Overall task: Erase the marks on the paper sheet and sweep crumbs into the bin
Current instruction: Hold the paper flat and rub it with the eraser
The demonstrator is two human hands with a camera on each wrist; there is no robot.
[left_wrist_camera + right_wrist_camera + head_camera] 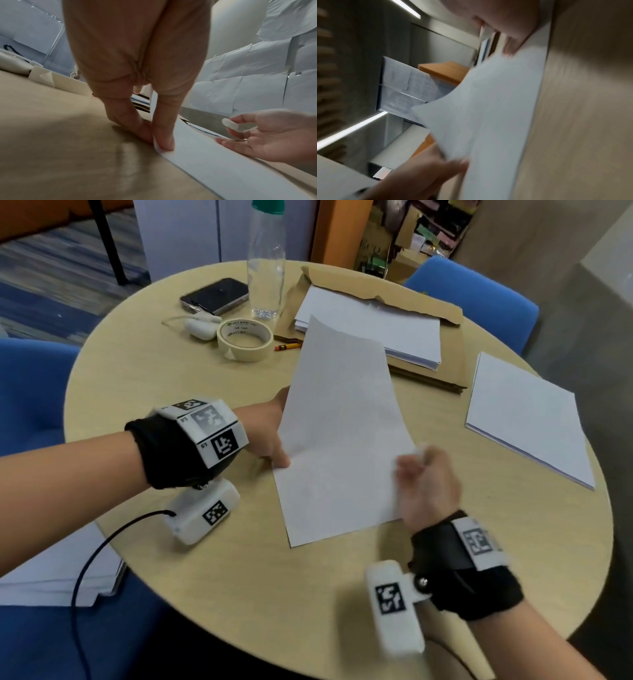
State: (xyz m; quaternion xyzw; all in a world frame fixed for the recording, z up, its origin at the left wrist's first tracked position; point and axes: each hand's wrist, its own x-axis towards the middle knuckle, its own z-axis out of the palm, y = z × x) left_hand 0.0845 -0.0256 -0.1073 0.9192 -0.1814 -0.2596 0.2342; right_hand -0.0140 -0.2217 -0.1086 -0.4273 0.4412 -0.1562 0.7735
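Observation:
A white paper sheet (342, 433) lies mid-table on the round wooden table (171, 392), its far end curled up off the surface. My left hand (270, 433) pinches the sheet's left edge between thumb and fingers (163, 140). At the sheet's right edge, my right hand (424, 477) holds a small white eraser (419, 450). The left wrist view shows the eraser (229, 124) pinched at the fingertips, with the other fingers spread by the sheet (214, 162). In the blurred right wrist view the sheet (488, 108) rises off the table. I see no marks on it.
At the back stand a clear bottle (266, 261), a phone (215, 296), a tape roll (245, 338), a pencil (287, 347) and a paper stack on a brown envelope (376, 330). Another paper stack (527, 419) lies right. Blue chairs surround the table.

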